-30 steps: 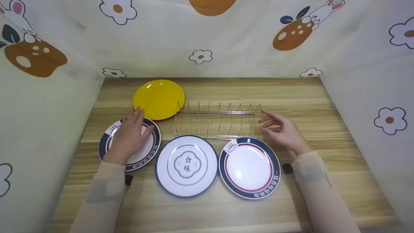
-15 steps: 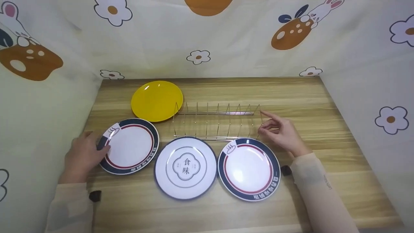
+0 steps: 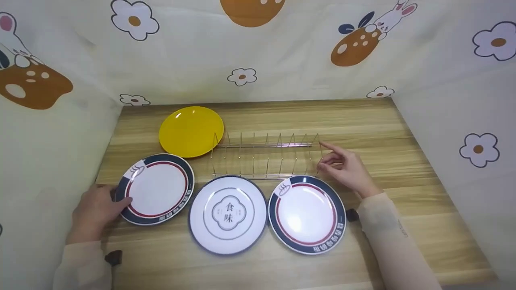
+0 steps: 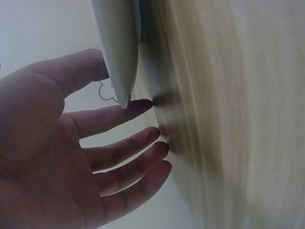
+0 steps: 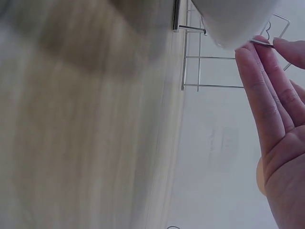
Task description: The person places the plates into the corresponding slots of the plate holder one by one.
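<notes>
A white plate with a dark blue and red band (image 3: 157, 189) lies at the left. My left hand (image 3: 93, 209) is at its left edge, thumb over the rim and fingers partly hidden beneath. In the left wrist view the plate's edge (image 4: 116, 57) passes between thumb and index finger, fingertips down at the tabletop. A wire dish rack (image 3: 268, 176) stands in the middle. My right hand (image 3: 348, 169) pinches its right end wire between thumb and fingers, the index finger stretched along the end. In the right wrist view the rack (image 5: 214, 86) shows at the fingertips.
A yellow plate (image 3: 189, 131) lies at the back left, overlapped by the rack's left end. In front of the rack are a white plate with a flower-shaped emblem (image 3: 228, 241) and another blue-and-red banded plate (image 3: 306, 213). Patterned cloth (image 3: 282, 52) hangs around the wooden table (image 3: 258, 274).
My left hand has moved from above the left plate out to its left rim, with the thumb now over the edge. My right hand has stayed at the rack's right end.
</notes>
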`<action>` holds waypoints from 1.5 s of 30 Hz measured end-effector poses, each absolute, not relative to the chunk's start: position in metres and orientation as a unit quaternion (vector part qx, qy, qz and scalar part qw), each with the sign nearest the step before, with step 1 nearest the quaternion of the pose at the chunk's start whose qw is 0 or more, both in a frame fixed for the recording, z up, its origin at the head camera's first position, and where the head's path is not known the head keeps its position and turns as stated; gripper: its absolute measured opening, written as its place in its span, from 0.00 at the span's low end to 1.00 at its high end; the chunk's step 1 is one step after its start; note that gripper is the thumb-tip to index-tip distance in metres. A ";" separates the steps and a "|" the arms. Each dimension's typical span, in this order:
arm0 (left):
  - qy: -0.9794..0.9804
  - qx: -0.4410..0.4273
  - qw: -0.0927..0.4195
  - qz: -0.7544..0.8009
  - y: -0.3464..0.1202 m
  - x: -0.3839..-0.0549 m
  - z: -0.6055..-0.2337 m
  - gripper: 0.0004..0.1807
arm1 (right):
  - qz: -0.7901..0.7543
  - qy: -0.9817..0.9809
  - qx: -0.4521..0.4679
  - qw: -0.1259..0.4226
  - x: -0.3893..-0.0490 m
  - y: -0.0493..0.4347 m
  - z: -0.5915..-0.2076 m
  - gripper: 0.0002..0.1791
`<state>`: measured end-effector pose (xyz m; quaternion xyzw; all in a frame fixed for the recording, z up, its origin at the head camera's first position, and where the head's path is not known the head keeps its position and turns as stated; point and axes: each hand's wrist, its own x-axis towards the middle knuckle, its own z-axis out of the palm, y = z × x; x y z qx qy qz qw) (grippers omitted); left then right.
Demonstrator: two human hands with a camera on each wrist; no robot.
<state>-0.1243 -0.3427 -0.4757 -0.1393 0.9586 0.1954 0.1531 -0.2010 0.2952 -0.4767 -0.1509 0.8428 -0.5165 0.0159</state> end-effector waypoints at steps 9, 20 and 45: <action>0.953 -0.148 0.136 0.228 -0.342 -0.122 -0.479 0.45 | -0.519 0.841 -0.153 0.009 -0.199 0.295 -0.477 0.38; 0.917 -0.119 0.115 0.363 -0.343 -0.121 -0.480 0.42 | -0.514 0.845 -0.148 0.010 -0.200 0.294 -0.477 0.38; 0.712 0.024 0.124 0.691 -0.354 -0.100 -0.455 0.40 | -0.528 0.836 -0.148 0.013 -0.200 0.296 -0.481 0.37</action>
